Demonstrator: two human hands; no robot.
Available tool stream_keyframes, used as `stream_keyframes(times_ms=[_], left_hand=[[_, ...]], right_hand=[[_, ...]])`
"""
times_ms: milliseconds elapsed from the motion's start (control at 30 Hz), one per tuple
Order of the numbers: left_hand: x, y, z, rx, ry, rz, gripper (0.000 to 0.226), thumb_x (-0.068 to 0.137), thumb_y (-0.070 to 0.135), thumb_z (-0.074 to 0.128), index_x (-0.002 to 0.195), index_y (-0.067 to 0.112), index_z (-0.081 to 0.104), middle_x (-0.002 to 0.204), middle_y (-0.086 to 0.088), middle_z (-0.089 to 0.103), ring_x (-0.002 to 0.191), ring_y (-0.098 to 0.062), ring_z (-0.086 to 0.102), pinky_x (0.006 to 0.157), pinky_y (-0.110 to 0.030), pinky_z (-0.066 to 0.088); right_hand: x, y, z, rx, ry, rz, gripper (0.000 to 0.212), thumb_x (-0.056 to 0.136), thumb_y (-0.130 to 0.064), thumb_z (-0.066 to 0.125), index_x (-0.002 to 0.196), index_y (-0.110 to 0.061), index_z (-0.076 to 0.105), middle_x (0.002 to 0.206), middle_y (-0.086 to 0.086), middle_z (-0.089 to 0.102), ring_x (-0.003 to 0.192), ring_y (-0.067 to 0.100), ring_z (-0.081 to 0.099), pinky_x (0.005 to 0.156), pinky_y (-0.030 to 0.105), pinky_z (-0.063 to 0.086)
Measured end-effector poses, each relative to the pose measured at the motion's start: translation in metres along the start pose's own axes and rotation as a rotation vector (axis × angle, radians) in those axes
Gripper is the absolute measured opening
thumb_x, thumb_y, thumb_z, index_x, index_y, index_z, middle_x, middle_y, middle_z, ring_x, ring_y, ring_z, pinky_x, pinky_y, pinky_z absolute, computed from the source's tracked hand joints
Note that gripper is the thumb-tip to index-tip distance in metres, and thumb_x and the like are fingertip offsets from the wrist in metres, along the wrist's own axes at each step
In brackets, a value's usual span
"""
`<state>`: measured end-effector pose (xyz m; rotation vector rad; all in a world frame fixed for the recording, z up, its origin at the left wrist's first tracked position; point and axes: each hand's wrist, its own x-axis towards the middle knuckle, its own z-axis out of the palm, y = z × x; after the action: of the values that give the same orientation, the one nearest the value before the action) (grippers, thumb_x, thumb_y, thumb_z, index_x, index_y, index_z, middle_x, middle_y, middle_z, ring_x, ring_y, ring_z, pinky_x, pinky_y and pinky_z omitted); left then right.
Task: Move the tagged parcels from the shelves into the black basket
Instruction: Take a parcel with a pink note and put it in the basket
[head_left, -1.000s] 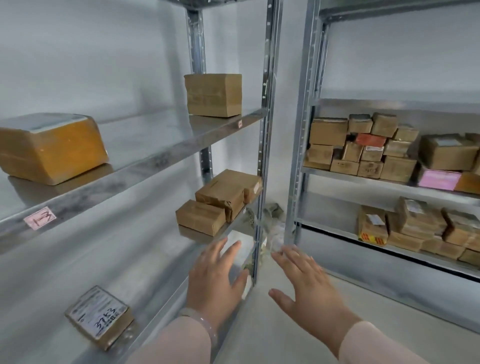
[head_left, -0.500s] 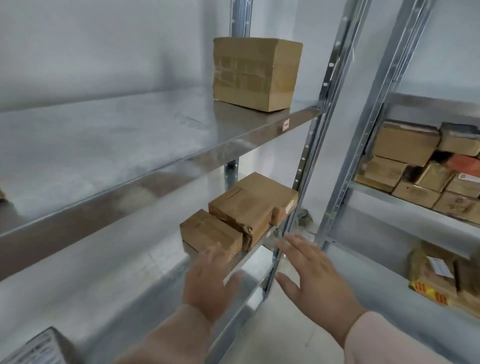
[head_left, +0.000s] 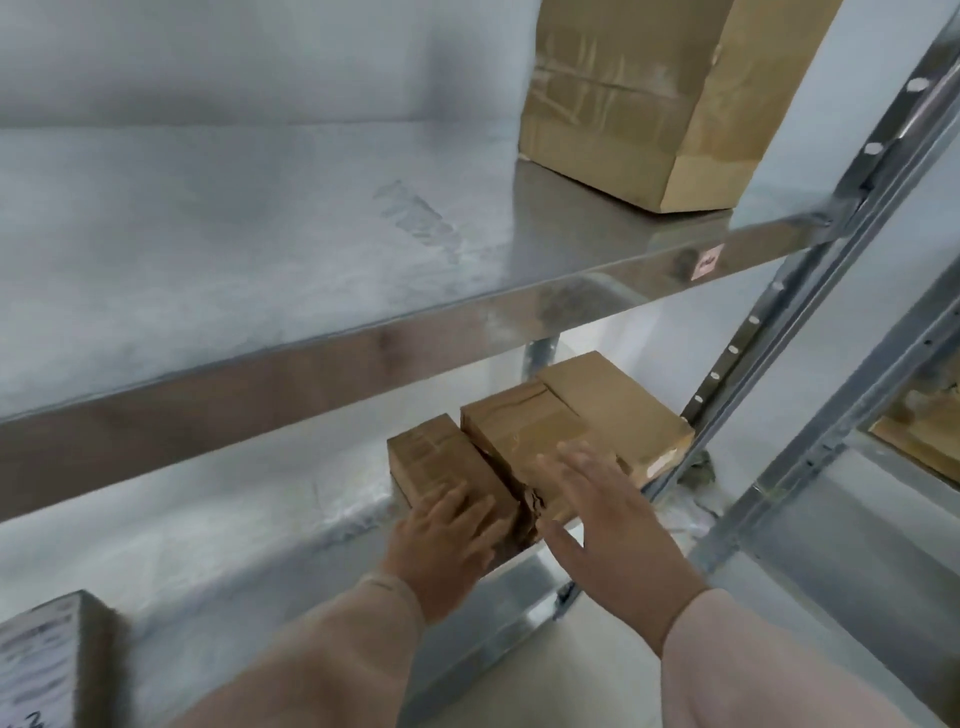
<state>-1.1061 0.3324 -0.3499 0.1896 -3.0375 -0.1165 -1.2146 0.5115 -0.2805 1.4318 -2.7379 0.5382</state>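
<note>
While the small parcel (head_left: 436, 457), the middle parcel (head_left: 519, 436) and the rear parcel (head_left: 618, 400) sat bunched on the lower shelf (head_left: 208, 525) at lower centre of the frame, the left hand (head_left: 447, 540) lay with straight fingers (head_left: 457, 506) on the small parcel's near end, its grip open. The right hand (head_left: 608, 519) spread over the middle parcel, grip open too, contact unclear. A large parcel (head_left: 649, 104) stood at upper right.
</note>
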Motion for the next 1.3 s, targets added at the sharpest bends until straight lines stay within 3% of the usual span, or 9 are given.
stream_keyframes(times_ms=[200, 367, 567, 700, 867, 933, 1033, 1167, 1300], left_hand=[[-0.009, -0.005, 0.010, -0.018, -0.169, -0.127, 0.035, 0.091, 0.043, 0.046, 0.124, 0.044, 0.057, 0.126, 0.009, 0.065, 0.127, -0.029, 0.054, 0.099, -0.050, 0.050], [-0.011, -0.005, 0.002, -0.243, 0.126, -0.598, 0.061, 0.081, 0.068, 0.026, 0.110, 0.034, 0.068, 0.128, 0.012, 0.061, 0.123, -0.017, 0.050, 0.104, -0.034, 0.042], [0.030, 0.029, 0.000, -0.264, -0.057, -1.080, 0.094, 0.073, 0.075, 0.051, 0.151, 0.042, 0.012, 0.162, -0.001, 0.006, 0.148, -0.031, 0.006, 0.118, -0.042, 0.020], [0.020, 0.024, 0.001, -0.517, 0.040, -1.216, 0.095, 0.063, 0.060, 0.064, 0.148, 0.047, 0.023, 0.162, 0.005, 0.006, 0.140, -0.030, 0.028, 0.113, -0.043, 0.032], [-0.016, 0.024, -0.019, -1.659, 0.835, -1.096, 0.057, 0.075, 0.036, 0.059, 0.132, 0.031, 0.056, 0.129, -0.010, 0.063, 0.104, -0.023, 0.067, 0.081, -0.039, 0.057], [-0.024, 0.031, -0.034, -2.100, 0.939, -0.928, 0.059, 0.078, 0.030, 0.056, 0.135, 0.016, 0.056, 0.128, -0.018, 0.063, 0.102, -0.030, 0.068, 0.073, -0.040, 0.058], [-0.034, 0.043, -0.053, -2.323, 0.926, -0.760, 0.067, 0.075, 0.039, 0.053, 0.131, 0.002, 0.058, 0.131, -0.027, 0.058, 0.113, -0.040, 0.060, 0.094, -0.057, 0.050], [-0.046, 0.043, -0.058, -2.258, 0.942, -0.903, 0.059, 0.088, 0.035, 0.035, 0.132, 0.003, 0.057, 0.134, -0.024, 0.058, 0.128, -0.039, 0.050, 0.113, -0.059, 0.027], [-0.066, 0.035, -0.058, -1.585, 0.969, -1.229, 0.031, 0.098, 0.012, 0.041, 0.110, 0.011, 0.070, 0.111, -0.016, 0.072, 0.103, -0.030, 0.066, 0.081, -0.039, 0.057]], right_hand=[[0.051, 0.034, 0.003, 0.038, -0.059, -0.178, 0.063, 0.087, -0.058, 0.032, 0.143, -0.031, 0.035, 0.152, -0.005, 0.035, 0.144, 0.016, 0.021, 0.117, 0.043, 0.025], [0.085, 0.042, 0.008, 0.105, -0.010, -0.300, 0.057, 0.088, -0.049, 0.043, 0.138, -0.022, 0.047, 0.143, 0.004, 0.047, 0.137, 0.024, 0.038, 0.111, 0.047, 0.034], [0.090, 0.047, 0.018, 0.085, -0.151, -0.481, 0.057, 0.093, -0.044, 0.047, 0.146, -0.030, 0.031, 0.155, -0.003, 0.029, 0.146, 0.013, 0.014, 0.120, 0.037, 0.014], [0.093, 0.049, 0.017, 0.103, -0.175, -0.556, 0.057, 0.094, -0.042, 0.048, 0.147, -0.033, 0.028, 0.156, -0.005, 0.026, 0.146, 0.011, 0.011, 0.119, 0.030, 0.007], [0.095, 0.034, 0.014, 0.211, -0.212, -0.585, 0.054, 0.096, -0.042, 0.047, 0.146, -0.035, 0.028, 0.156, -0.010, 0.023, 0.145, 0.007, 0.011, 0.113, 0.019, 0.003], [0.093, 0.017, 0.015, 0.288, -0.268, -0.567, 0.053, 0.096, -0.043, 0.046, 0.146, -0.037, 0.028, 0.157, -0.013, 0.020, 0.144, 0.005, 0.011, 0.111, 0.019, 0.004], [0.090, -0.010, 0.019, 0.455, -0.388, -0.497, 0.056, 0.096, -0.045, 0.046, 0.147, -0.042, 0.023, 0.155, -0.015, 0.019, 0.144, 0.007, 0.013, 0.108, 0.018, 0.009], [0.088, -0.038, 0.029, 0.709, -0.567, -0.372, 0.063, 0.096, -0.040, 0.049, 0.149, -0.038, 0.015, 0.147, -0.019, 0.018, 0.124, -0.005, 0.028, 0.081, -0.011, 0.020], [0.078, -0.058, 0.041, 0.830, -0.599, -0.356, 0.066, 0.092, -0.033, 0.060, 0.144, -0.047, 0.020, 0.145, -0.025, 0.014, 0.128, 0.000, 0.036, 0.102, 0.014, 0.040]])
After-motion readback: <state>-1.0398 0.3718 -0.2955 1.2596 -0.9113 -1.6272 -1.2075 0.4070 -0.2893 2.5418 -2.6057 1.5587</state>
